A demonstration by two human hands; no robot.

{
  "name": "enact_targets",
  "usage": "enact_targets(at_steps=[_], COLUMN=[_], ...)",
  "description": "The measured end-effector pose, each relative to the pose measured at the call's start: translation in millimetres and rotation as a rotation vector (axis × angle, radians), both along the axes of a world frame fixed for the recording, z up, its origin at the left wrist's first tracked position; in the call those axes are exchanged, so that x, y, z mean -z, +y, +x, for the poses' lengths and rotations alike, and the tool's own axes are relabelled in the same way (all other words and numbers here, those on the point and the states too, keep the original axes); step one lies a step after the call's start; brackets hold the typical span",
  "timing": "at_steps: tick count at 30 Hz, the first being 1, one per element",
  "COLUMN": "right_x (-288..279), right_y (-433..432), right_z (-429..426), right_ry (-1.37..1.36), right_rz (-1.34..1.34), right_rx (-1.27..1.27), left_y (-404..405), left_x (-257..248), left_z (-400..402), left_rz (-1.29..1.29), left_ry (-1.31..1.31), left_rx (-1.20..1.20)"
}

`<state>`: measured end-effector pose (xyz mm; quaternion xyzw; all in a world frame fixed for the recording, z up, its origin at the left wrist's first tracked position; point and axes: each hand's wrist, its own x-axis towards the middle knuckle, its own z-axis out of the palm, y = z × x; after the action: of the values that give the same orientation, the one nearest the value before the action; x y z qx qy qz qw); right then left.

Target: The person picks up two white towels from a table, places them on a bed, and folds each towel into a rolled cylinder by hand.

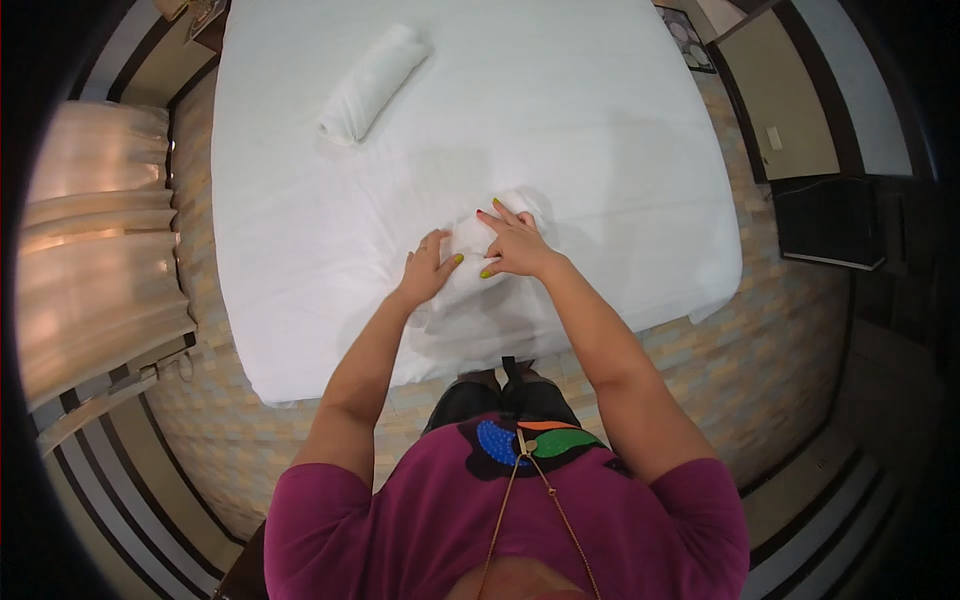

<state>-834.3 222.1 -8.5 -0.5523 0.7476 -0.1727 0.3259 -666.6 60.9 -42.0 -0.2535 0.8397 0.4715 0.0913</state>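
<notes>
A bunched white towel point(466, 241) lies near the front edge of the bed, partly hidden under my hands. At its left side rests my left hand point(424, 270), fingers apart and thumb extended over the cloth. My right hand point(517, 244) is on the towel's right part. Its thumb and one finger pinch a fold, while two other fingers stretch out across the cloth. Farther up the bed, towards the left, a rolled white towel point(375, 86) lies at a slant. White cloth blends with white cloth, so the towel's exact outline is hard to tell.
A white sheet point(600, 187) covers the bed, whose front edge is just before my legs. Tiled floor point(202, 307) surrounds it. Curtains point(101, 247) hang at the left. On the right are a door point(780, 97) and a dark, box-like object point(825, 217).
</notes>
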Motion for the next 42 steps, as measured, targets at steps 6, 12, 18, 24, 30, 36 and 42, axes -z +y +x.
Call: enact_targets(at_steps=[6,12,18,24,30,36,42], right_x=[-10,-18,-33,-6,6,18,16], right_y=[-11,2,32,34,35,39,56], right_z=[1,11,43,70,73,78,83], right_ry=[0.090,-0.024,-0.080,-0.166,-0.206,-0.200,-0.210], right_rz=[0.113,-0.157,-0.656,-0.548,-0.397,-0.270,-0.280], right_rx=[-0.091,0.249,0.892,0.916,0.912,1.001,1.069], left_y=[-25,-20,-136,-218,-249,-221,-161], left_x=[-2,-37,-61,-28,3,-10,18], left_z=[-32,-37,-118,-220,-230,-208,-110], left_rz=[0.071,0.162,-0.163,-0.142,0.315,-0.531,-0.923], left_ry=[-0.177,-0.226,0.011,0.034,0.017,0.020,0.002], left_rx=[0.361,0.193,-0.291,-0.302,-0.263,-0.166,-0.114])
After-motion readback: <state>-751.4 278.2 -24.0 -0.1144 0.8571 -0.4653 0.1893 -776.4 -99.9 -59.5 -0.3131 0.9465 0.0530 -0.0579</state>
